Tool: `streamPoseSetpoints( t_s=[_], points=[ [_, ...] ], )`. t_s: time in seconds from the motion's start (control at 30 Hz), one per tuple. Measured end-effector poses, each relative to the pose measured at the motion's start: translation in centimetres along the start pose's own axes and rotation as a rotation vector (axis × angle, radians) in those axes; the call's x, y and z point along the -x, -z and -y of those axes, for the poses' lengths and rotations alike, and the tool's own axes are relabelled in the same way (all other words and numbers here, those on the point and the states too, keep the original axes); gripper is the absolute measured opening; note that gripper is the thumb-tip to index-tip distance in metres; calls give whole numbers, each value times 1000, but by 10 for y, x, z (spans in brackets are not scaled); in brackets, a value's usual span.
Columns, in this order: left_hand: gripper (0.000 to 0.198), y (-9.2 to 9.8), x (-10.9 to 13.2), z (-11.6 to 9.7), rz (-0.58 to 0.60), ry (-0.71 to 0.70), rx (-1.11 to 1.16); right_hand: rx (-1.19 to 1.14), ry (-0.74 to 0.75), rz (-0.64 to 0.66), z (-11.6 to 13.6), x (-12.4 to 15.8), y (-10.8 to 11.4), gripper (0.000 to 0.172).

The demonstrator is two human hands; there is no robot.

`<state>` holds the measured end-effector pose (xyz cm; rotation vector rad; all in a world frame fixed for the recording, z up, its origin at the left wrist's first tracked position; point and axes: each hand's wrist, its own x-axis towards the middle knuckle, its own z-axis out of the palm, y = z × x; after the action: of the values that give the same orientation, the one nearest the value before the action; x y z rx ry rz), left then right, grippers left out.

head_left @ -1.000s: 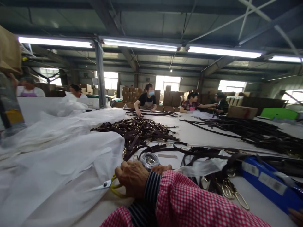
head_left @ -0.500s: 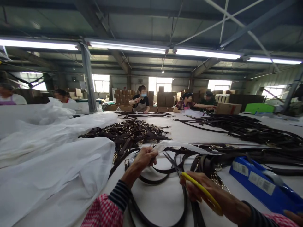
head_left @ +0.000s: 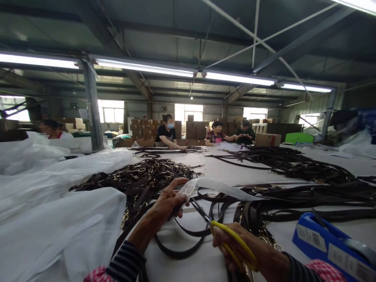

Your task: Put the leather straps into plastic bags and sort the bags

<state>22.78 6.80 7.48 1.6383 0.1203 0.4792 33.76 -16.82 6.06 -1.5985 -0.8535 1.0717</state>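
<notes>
Clear plastic film strip [head_left: 226, 188], one: thin, glossy, creased, drawn out flat from the left hand toward three o'clock. Clock directions are read from the left hand as centre, twelve being the far side.

Left hand [head_left: 170, 200], one: grip closed on the near end of the film, thumb and fingers pinched; a pale ring-like outline shows there. Cuff of dark striped knit, above it red-and-white checked cloth.

Right hand [head_left: 235, 241], one: at four o'clock, grip wrapped around the handles of the scissors [head_left: 232, 234]. Handles smooth yellow, looped; blades slim, tapered metal, slightly parted, tips just below the film. Contact between tips and film cannot be told.

Dark strap [head_left: 179, 253], one: flat, smooth, curled in a round loop on the white bench [head_left: 188, 270], at six o'clock.

Strap heap [head_left: 149, 172], one: tangled dark bands with gold-toned oval metal fittings, at eleven o'clock. Second strap pile [head_left: 305, 166]: long, loosely layered bands, between two and three.

White sheeting [head_left: 58, 223]: filmy, translucent, rumpled in broad folds, at nine.

Blue dispenser [head_left: 308, 231], one: hard-edged, angular, with white printed labels and a grey roll, between three and four.

Co-worker [head_left: 167, 135]: at twelve, across the bench, wearing a dark top.
</notes>
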Motion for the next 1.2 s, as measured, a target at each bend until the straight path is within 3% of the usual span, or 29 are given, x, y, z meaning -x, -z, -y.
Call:
streamPoseSetpoints(
  t_s=[0.2,0.63,0.93,1.2],
  points=[
    [46,-1,2,3,104,49,52,-53,77,55,3,-1,2,61],
    [46,13,7,7,122,59,180,196,224,97,-4,-8,10,54],
    [46,15,8,10,139,64,258,258,283,83,-17,-19,16,66],
    [47,16,8,10,128,86,257,61,319,168,-17,-27,9,60]
  ],
)
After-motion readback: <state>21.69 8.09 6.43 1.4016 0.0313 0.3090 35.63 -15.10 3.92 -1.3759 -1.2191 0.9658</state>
